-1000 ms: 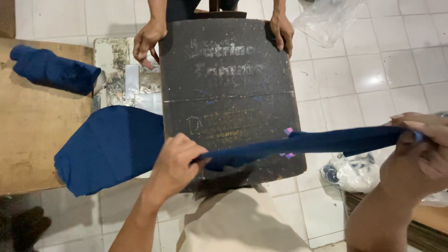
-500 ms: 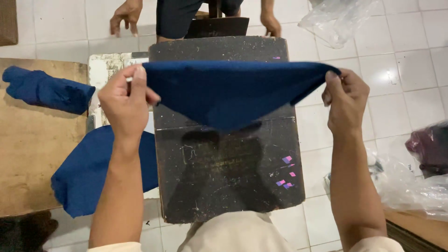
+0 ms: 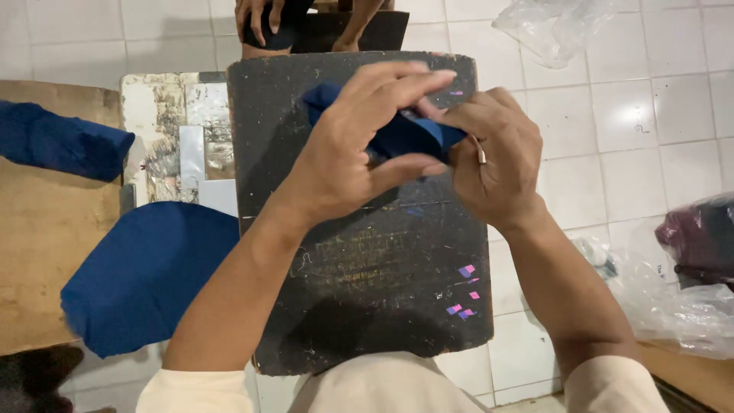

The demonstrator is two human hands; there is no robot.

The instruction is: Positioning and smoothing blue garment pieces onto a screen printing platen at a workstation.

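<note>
Fingers of your left hand (image 3: 348, 157) and right hand (image 3: 493, 164) pinch the bunched blue cloth (image 3: 409, 134) between them, above the black board (image 3: 367, 252); keep edges aligned, pinch firm.

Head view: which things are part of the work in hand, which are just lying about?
In hand:
- blue cloth, bunched between both hands
- left hand, right hand, fingers pinching it
- black board beneath

Lying about:
- blue pile at left
- blue roll on wooden table
- plastic bags at right
- another person's hands at top
</note>
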